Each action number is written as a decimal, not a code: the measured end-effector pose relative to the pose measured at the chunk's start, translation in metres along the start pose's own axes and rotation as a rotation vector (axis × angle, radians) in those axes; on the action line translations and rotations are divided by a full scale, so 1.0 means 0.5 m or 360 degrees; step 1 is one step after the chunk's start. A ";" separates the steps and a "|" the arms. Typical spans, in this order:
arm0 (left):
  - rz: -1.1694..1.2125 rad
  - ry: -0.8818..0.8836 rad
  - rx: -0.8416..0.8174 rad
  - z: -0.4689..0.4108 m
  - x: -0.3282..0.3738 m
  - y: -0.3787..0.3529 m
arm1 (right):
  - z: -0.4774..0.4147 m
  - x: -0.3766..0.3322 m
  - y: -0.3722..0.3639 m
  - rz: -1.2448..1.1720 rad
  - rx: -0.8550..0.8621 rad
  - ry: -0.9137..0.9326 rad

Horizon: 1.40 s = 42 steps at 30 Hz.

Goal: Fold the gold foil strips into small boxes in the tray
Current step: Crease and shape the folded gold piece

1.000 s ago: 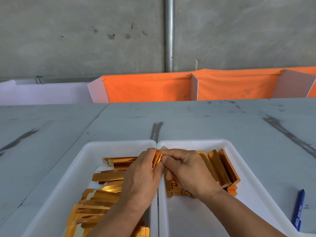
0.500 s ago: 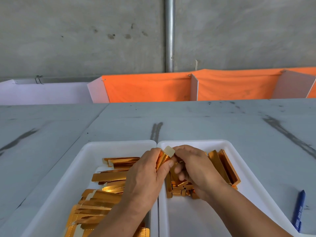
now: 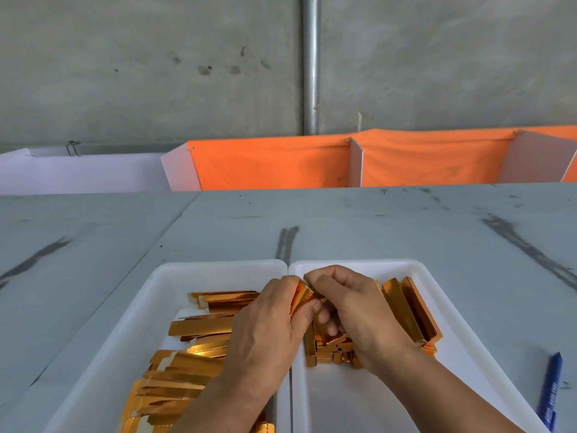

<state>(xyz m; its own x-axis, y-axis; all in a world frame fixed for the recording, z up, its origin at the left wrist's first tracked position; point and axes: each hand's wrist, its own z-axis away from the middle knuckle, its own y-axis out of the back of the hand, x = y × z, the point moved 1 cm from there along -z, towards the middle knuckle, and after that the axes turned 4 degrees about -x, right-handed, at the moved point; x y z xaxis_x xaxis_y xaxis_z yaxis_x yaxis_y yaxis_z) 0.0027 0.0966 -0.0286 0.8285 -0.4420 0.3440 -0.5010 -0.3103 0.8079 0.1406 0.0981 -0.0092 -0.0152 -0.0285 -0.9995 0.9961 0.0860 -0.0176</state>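
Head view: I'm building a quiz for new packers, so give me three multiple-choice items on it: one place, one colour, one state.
1. The pen lies: A inside a tray; B against the wall; C on the table, right of the right tray.
2. The cloth behind the table is: A orange; B green; C black.
3. The partly folded gold piece is: A lying loose; B pinched by the left hand and right hand; C held by one hand only.
Answers: C, it rests on bare table beyond that tray's rim; A, it is bright orange; B, fingers of both close on it.
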 end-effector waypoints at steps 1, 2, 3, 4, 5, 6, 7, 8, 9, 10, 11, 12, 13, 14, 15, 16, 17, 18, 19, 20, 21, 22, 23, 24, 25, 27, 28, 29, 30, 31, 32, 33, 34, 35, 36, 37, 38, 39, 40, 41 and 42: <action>-0.0011 -0.0002 -0.0007 0.000 0.001 0.001 | 0.001 -0.001 0.000 -0.0016 -0.0008 0.0006; -0.0019 -0.0007 -0.0012 -0.001 0.002 0.001 | 0.001 -0.001 0.000 -0.0038 -0.0011 0.0010; -0.0022 -0.0011 -0.0015 -0.001 0.002 0.001 | 0.000 -0.002 0.001 -0.0053 -0.0012 0.0011; -0.0020 -0.0013 -0.0018 -0.001 0.002 0.001 | 0.000 -0.001 0.001 -0.0056 -0.0012 0.0008; -0.0020 -0.0013 -0.0022 -0.001 0.003 0.002 | 0.000 -0.001 0.002 -0.0054 -0.0010 0.0002; -0.0022 -0.0013 -0.0025 -0.001 0.003 0.002 | 0.000 -0.001 0.003 -0.0054 -0.0009 -0.0003; -0.0027 -0.0016 -0.0028 -0.001 0.002 0.001 | -0.001 0.000 0.004 -0.0058 -0.0008 -0.0007; -0.0032 -0.0021 -0.0028 -0.001 0.002 0.001 | -0.001 0.000 0.005 -0.0061 -0.0010 -0.0013; -0.0036 -0.0028 -0.0025 0.000 0.002 0.001 | -0.002 0.000 0.006 -0.0063 -0.0014 -0.0018; -0.0039 -0.0035 -0.0024 0.000 0.002 0.000 | -0.003 0.000 0.007 -0.0068 -0.0017 -0.0018; -0.0040 -0.0040 -0.0028 0.000 0.003 0.000 | -0.004 -0.001 0.008 -0.0074 -0.0019 -0.0015; -0.0037 -0.0042 -0.0032 0.000 0.003 0.000 | -0.005 -0.001 0.010 -0.0079 -0.0020 -0.0011; -0.0037 -0.0044 -0.0034 0.001 0.004 -0.001 | -0.005 -0.002 0.010 -0.0082 -0.0021 -0.0006; -0.0046 -0.0047 -0.0036 0.001 0.004 -0.001 | -0.006 -0.003 0.011 -0.0082 -0.0022 0.0000; -0.0065 -0.0050 -0.0042 0.001 0.005 -0.001 | -0.007 -0.004 0.011 -0.0075 -0.0018 0.0008; -0.0084 -0.0053 -0.0048 0.001 0.005 -0.002 | -0.007 -0.005 0.012 -0.0063 -0.0012 0.0020; -0.0097 -0.0054 -0.0052 0.001 0.005 -0.002 | -0.007 -0.006 0.012 -0.0051 -0.0006 0.0031; -0.0104 -0.0052 -0.0056 0.001 0.005 -0.002 | -0.007 -0.006 0.012 -0.0043 -0.0002 0.0039; -0.0112 -0.0049 -0.0061 0.001 0.005 -0.002 | -0.007 -0.006 0.013 -0.0041 0.0000 0.0042; -0.0120 -0.0048 -0.0063 0.001 0.005 -0.002 | -0.007 -0.006 0.013 -0.0044 0.0001 0.0040; -0.0119 -0.0050 -0.0063 0.000 0.005 -0.002 | -0.007 -0.006 0.014 -0.0049 0.0003 0.0031; -0.0110 -0.0051 -0.0065 0.001 0.005 -0.002 | -0.007 -0.005 0.014 -0.0056 0.0002 0.0020; -0.0098 -0.0052 -0.0066 0.001 0.005 -0.002 | -0.007 -0.005 0.014 -0.0066 -0.0001 0.0012; -0.0087 -0.0054 -0.0066 0.001 0.006 -0.001 | -0.008 -0.005 0.015 -0.0077 -0.0001 0.0005; -0.0077 -0.0056 -0.0064 0.001 0.007 0.000 | -0.008 -0.005 0.016 -0.0085 0.0002 -0.0002; -0.0056 -0.0062 -0.0054 0.000 0.008 0.001 | -0.009 -0.005 0.017 -0.0092 0.0002 -0.0005; -0.0051 -0.0061 -0.0054 0.000 0.008 0.002 | -0.009 -0.004 0.017 -0.0093 -0.0004 -0.0002; -0.0053 -0.0060 -0.0057 0.000 0.009 0.003 | -0.009 -0.004 0.017 -0.0092 -0.0013 0.0002; -0.0053 -0.0060 -0.0058 0.000 0.009 0.003 | -0.009 -0.003 0.016 -0.0092 -0.0019 0.0002; -0.0047 -0.0061 -0.0056 0.001 0.008 0.003 | -0.009 -0.002 0.016 -0.0094 -0.0022 0.0001; -0.0046 -0.0058 -0.0057 0.001 0.008 0.003 | -0.008 -0.001 0.016 -0.0097 -0.0024 0.0002; -0.0056 -0.0053 -0.0064 0.001 0.007 0.003 | -0.008 0.000 0.016 -0.0097 -0.0027 0.0003; -0.0067 -0.0048 -0.0071 0.002 0.007 0.003 | -0.008 0.000 0.016 -0.0093 -0.0029 0.0004; -0.0071 -0.0046 -0.0076 0.001 0.006 0.003 | -0.009 0.000 0.016 -0.0087 -0.0030 0.0002; -0.0069 -0.0047 -0.0077 0.001 0.006 0.002 | -0.010 0.000 0.017 -0.0081 -0.0029 -0.0001; -0.0065 -0.0049 -0.0077 0.001 0.007 0.003 | -0.011 0.000 0.017 -0.0074 -0.0031 -0.0005; -0.0062 -0.0052 -0.0079 0.001 0.007 0.003 | -0.013 0.000 0.018 -0.0068 -0.0033 -0.0008; -0.0062 -0.0055 -0.0084 0.001 0.008 0.003 | -0.013 0.000 0.019 -0.0061 -0.0035 -0.0010; -0.0064 -0.0058 -0.0089 0.001 0.008 0.003 | -0.014 0.000 0.020 -0.0053 -0.0038 -0.0010; -0.0068 -0.0063 -0.0092 0.001 0.008 0.002 | -0.015 0.000 0.021 -0.0044 -0.0043 -0.0008; -0.0075 -0.0066 -0.0094 0.002 0.008 0.002 | -0.015 0.001 0.022 -0.0033 -0.0050 -0.0005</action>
<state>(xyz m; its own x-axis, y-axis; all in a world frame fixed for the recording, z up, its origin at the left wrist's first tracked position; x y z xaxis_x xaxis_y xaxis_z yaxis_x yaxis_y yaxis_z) 0.0051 0.0938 -0.0267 0.8391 -0.4629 0.2857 -0.4449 -0.2819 0.8501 0.1508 0.1066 -0.0099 -0.0355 -0.0339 -0.9988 0.9924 0.1164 -0.0392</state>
